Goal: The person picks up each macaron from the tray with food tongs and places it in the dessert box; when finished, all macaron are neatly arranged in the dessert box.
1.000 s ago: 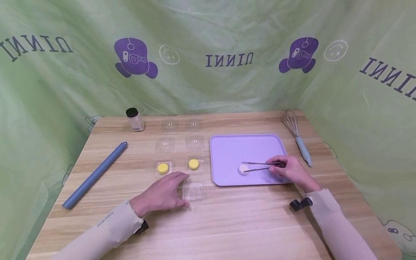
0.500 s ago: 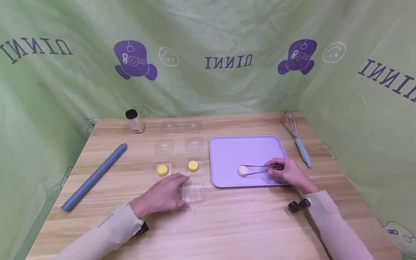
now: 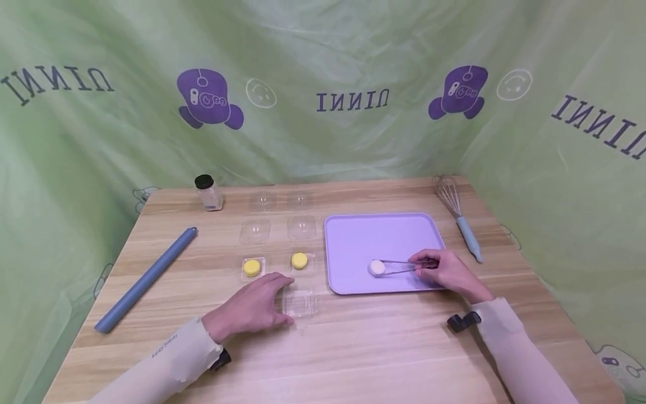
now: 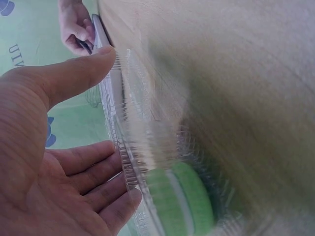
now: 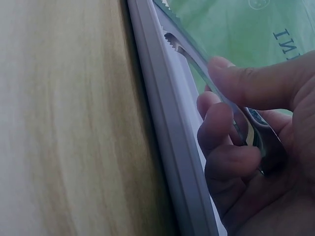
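Note:
My right hand (image 3: 451, 275) pinches metal tongs (image 3: 398, 267) between thumb and fingers. The tong tips stand against a pale pink macaron (image 3: 377, 267) on the lilac tray (image 3: 353, 289). In the right wrist view, the serrated tong ends (image 5: 172, 42) show above the tray rim, with the macaron out of sight. Relaxed fingers and thumb of my left hand (image 3: 249, 306) spread beside a clear plastic box (image 3: 301, 303). A green macaron (image 4: 179, 199) in clear plastic shows near those fingers in the left wrist view; I cannot pick it out in the head view.
Two yellow macarons, one left (image 3: 252, 267) and one right (image 3: 299, 260), sit in clear boxes. Several clear lids (image 3: 254, 231) lie behind. A black-capped jar (image 3: 208, 192) and blue rolling pin (image 3: 146, 280) are at left, a whisk (image 3: 458, 219) at right.
The tong tips have come together around the pale pink macaron and both have shifted slightly left on the tray. My left hand keeps its place by the box.

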Available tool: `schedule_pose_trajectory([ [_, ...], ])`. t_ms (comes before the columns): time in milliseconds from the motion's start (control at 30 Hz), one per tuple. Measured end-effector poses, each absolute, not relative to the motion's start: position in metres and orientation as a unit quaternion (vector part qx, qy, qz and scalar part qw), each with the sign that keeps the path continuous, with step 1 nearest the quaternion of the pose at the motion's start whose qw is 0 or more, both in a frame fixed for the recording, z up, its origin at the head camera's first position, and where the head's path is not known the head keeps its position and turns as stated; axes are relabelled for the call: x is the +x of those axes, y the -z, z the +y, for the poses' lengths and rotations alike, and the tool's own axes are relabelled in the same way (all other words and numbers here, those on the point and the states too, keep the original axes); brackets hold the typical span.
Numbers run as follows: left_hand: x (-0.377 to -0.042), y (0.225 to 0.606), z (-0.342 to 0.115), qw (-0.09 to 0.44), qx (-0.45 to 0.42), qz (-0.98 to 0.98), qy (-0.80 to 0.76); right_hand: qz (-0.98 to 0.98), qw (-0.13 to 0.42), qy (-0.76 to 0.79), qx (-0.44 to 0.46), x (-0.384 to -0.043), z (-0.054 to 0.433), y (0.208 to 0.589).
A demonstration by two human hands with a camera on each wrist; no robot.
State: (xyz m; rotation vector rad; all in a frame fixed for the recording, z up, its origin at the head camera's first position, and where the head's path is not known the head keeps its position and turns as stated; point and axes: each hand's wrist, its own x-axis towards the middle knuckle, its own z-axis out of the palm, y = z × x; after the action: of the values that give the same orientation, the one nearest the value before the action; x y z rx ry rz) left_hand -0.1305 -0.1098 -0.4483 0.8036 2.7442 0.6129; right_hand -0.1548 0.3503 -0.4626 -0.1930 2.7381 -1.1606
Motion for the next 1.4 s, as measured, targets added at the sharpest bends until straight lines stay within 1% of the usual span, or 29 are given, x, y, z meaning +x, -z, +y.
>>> schedule_pose_trajectory([
  [233, -0.129, 0.449, -0.110, 0.107, 0.272, 0.934, -0.205, 0.913, 0.073, 0.395, -0.076, -0.154, 0.349, 0.467],
  [400, -0.130, 0.449, -0.111, 0.102, 0.276, 0.932, -0.210, 0.920, 0.069, 0.382, -0.062, -0.156, 0.347, 0.465],
  [633, -0.131, 0.449, -0.111, 0.105, 0.274, 0.931, -0.216, 0.935, 0.048, 0.348, -0.040, -0.156, 0.346, 0.465],
  [1000, -0.131, 0.449, -0.111, 0.103, 0.273, 0.931, -0.217, 0.936, 0.011, 0.351, -0.023, -0.156, 0.346, 0.464],
  [1233, -0.132, 0.448, -0.111, 0.103, 0.275, 0.930, -0.220, 0.922, 0.019, 0.387, 0.001, -0.158, 0.346, 0.459],
  [1400, -0.132, 0.450, -0.112, 0.104, 0.274, 0.931, -0.218, 0.901, 0.000, 0.434, 0.004, -0.162, 0.339, 0.444],
])
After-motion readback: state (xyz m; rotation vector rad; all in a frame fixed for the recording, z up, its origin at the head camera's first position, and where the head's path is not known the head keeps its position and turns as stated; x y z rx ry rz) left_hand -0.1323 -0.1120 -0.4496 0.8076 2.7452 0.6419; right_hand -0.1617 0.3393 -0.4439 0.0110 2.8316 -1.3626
